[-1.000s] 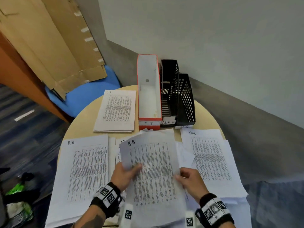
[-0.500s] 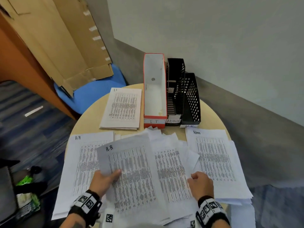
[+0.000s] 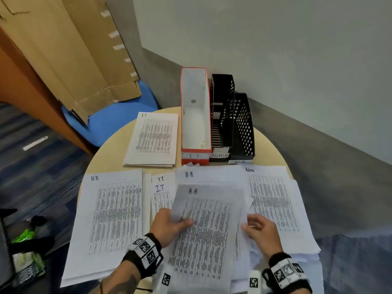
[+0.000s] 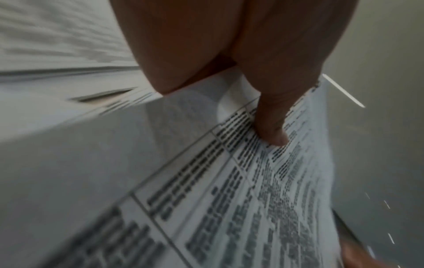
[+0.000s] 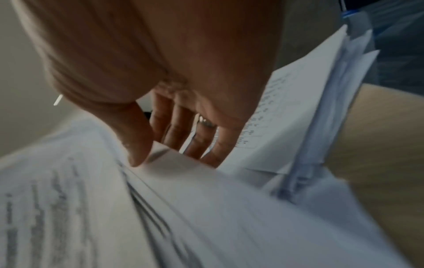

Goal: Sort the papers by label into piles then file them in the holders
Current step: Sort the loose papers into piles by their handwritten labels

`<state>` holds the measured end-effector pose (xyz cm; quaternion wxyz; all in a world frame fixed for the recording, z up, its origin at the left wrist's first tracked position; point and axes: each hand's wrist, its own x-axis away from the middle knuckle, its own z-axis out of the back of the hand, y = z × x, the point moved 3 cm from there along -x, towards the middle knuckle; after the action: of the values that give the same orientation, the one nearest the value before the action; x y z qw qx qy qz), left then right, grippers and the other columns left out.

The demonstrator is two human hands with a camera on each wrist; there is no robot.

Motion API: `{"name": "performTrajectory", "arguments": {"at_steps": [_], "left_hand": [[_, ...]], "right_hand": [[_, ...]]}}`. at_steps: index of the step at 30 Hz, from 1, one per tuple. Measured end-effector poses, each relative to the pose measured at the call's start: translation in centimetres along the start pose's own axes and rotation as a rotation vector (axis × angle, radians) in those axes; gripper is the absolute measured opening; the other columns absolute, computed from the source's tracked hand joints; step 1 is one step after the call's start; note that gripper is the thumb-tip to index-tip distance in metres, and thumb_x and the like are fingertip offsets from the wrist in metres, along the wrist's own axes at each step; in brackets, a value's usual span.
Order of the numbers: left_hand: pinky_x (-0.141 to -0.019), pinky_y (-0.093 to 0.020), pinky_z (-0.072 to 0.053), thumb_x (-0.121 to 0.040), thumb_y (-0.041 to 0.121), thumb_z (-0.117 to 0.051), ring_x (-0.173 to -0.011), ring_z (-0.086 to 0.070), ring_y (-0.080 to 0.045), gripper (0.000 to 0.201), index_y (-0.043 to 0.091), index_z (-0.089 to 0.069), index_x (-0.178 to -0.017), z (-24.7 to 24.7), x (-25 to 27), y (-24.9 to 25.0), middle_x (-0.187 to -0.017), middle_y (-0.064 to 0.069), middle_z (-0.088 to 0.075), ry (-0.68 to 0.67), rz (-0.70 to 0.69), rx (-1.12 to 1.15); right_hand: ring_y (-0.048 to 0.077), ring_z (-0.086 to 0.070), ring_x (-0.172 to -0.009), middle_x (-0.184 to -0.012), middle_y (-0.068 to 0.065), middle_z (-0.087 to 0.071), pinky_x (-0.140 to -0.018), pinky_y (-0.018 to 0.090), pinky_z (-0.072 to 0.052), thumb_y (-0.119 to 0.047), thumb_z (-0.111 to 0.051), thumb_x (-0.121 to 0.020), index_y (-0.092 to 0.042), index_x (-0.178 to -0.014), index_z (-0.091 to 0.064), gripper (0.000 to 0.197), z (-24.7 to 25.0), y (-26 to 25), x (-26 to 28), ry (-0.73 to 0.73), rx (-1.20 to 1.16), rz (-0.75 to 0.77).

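My left hand [image 3: 178,222] pinches the left edge of a printed sheet marked H-R [image 3: 207,230], with the thumb [image 4: 273,130] on top of the sheet [image 4: 229,181]. It is raised over the mixed middle stack, where an IT sheet [image 3: 161,194] and another H-R sheet [image 3: 212,175] show. My right hand [image 3: 252,224] touches that stack's right edge, thumb on the paper and fingers fairly straight [image 5: 174,141]. An H-R pile [image 3: 110,219] lies left, an IT pile [image 3: 154,139] behind it, an Admin pile [image 3: 273,200] right. The red IT holder [image 3: 196,124], black ADMIN holder [image 3: 220,115] and black mesh holder [image 3: 244,128] stand empty.
The round tan table [image 3: 118,145] is small and papers overhang its near edges. A blue chair [image 3: 118,119] with cardboard [image 3: 70,49] leaning over it stands at the back left. A wall runs close behind the holders. A green and black bag [image 3: 25,236] lies on the floor, left.
My left hand carried an H-R sheet left onto the H-R pile, then came back to the middle and now holds another H-R sheet. My right hand stayed at the stack's right edge.
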<state>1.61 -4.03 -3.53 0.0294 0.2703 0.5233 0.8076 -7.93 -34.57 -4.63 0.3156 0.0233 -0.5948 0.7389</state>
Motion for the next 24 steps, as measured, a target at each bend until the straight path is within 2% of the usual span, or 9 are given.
{"name": "performTrajectory", "arguments": {"at_steps": [2, 5, 8, 10, 12, 17, 20, 22, 24], "left_hand": [[-0.068, -0.044, -0.064, -0.078, 0.036, -0.088, -0.070, -0.075, -0.019, 0.024, 0.014, -0.079, -0.085, -0.6, -0.1, 0.4, -0.080, -0.002, -0.078, -0.051, -0.021, -0.104], [-0.070, -0.039, -0.063, -0.077, 0.041, -0.088, -0.070, -0.074, -0.014, 0.031, 0.014, -0.080, -0.088, -1.4, -0.3, 1.0, -0.081, 0.001, -0.078, -0.124, -0.039, -0.229], [-0.066, -0.030, -0.061, -0.077, 0.040, -0.088, -0.070, -0.073, -0.011, 0.025, 0.018, -0.080, -0.086, -1.6, -0.4, 1.8, -0.082, 0.003, -0.078, -0.136, -0.075, -0.288], [-0.063, -0.026, -0.060, -0.078, 0.038, -0.088, -0.069, -0.072, -0.010, 0.023, 0.020, -0.079, -0.087, -1.7, -0.5, 2.2, -0.082, 0.004, -0.077, -0.146, -0.089, -0.309], [-0.065, -0.027, -0.061, -0.078, 0.037, -0.088, -0.070, -0.073, -0.010, 0.025, 0.017, -0.080, -0.091, -1.6, -0.5, 2.3, -0.082, 0.004, -0.078, -0.142, -0.089, -0.302], [-0.071, -0.033, -0.062, -0.078, 0.036, -0.088, -0.073, -0.073, -0.010, 0.026, 0.017, -0.081, -0.093, -1.4, -0.3, 2.2, -0.085, 0.005, -0.078, -0.119, -0.082, -0.289], [-0.072, -0.031, -0.062, -0.078, 0.037, -0.088, -0.074, -0.073, -0.009, 0.021, 0.021, -0.080, -0.089, -1.1, -0.1, 2.1, -0.085, 0.005, -0.078, -0.113, -0.066, -0.285], [-0.065, -0.024, -0.060, -0.078, 0.036, -0.088, -0.070, -0.071, -0.004, 0.015, 0.028, -0.076, -0.082, -1.0, 0.0, 2.1, -0.082, 0.007, -0.077, -0.102, -0.066, -0.282], [-0.057, -0.017, -0.052, -0.078, 0.034, -0.089, -0.066, -0.069, 0.001, 0.019, 0.034, -0.070, -0.074, -1.0, 0.0, 2.2, -0.076, 0.011, -0.075, -0.097, -0.071, -0.275]], "right_hand": [[0.025, -0.073, -0.093, -0.097, 0.006, -0.076, -0.084, 0.044, -0.062, -0.004, -0.079, -0.085, -0.011, -0.102, -0.074, 0.019, 0.2, -1.9, -0.2, 0.081, -0.086, 0.054], [0.023, -0.071, -0.085, -0.089, 0.003, -0.076, -0.074, 0.035, -0.059, -0.012, -0.082, -0.083, -0.014, -0.091, -0.075, 0.011, 0.7, -5.6, -0.6, 0.231, -0.144, 0.169], [0.019, -0.072, -0.081, -0.081, 0.001, -0.078, -0.077, 0.033, -0.057, -0.011, -0.087, -0.078, -0.015, -0.083, -0.079, 0.010, 1.5, -8.6, -1.2, 0.351, -0.214, 0.226], [0.018, -0.073, -0.078, -0.077, -0.001, -0.078, -0.076, 0.031, -0.058, -0.007, -0.088, -0.076, -0.015, -0.080, -0.080, 0.012, 1.9, -9.7, -1.7, 0.376, -0.207, 0.261], [0.018, -0.074, -0.076, -0.075, -0.003, -0.077, -0.076, 0.031, -0.058, -0.008, -0.089, -0.074, -0.017, -0.078, -0.080, 0.013, 2.2, -10.3, -2.0, 0.385, -0.117, 0.300], [0.009, -0.073, -0.077, -0.078, -0.009, -0.076, -0.073, 0.028, -0.060, -0.013, -0.090, -0.074, -0.023, -0.083, -0.080, 0.017, 2.0, -9.8, -2.1, 0.225, 0.210, 0.241], [0.011, -0.072, -0.078, -0.076, -0.010, -0.075, -0.076, 0.032, -0.060, -0.013, -0.087, -0.077, -0.025, -0.079, -0.078, 0.015, 2.5, -9.1, -1.8, 0.299, 0.241, 0.248], [0.012, -0.072, -0.078, -0.076, -0.009, -0.075, -0.078, 0.033, -0.060, -0.012, -0.085, -0.078, -0.025, -0.079, -0.077, 0.015, 3.0, -8.6, -1.5, 0.359, 0.227, 0.247], [0.014, -0.071, -0.078, -0.075, -0.009, -0.074, -0.081, 0.034, -0.058, -0.015, -0.087, -0.077, -0.025, -0.081, -0.077, 0.014, 3.2, -8.2, -1.3, 0.404, 0.235, 0.238]]}}
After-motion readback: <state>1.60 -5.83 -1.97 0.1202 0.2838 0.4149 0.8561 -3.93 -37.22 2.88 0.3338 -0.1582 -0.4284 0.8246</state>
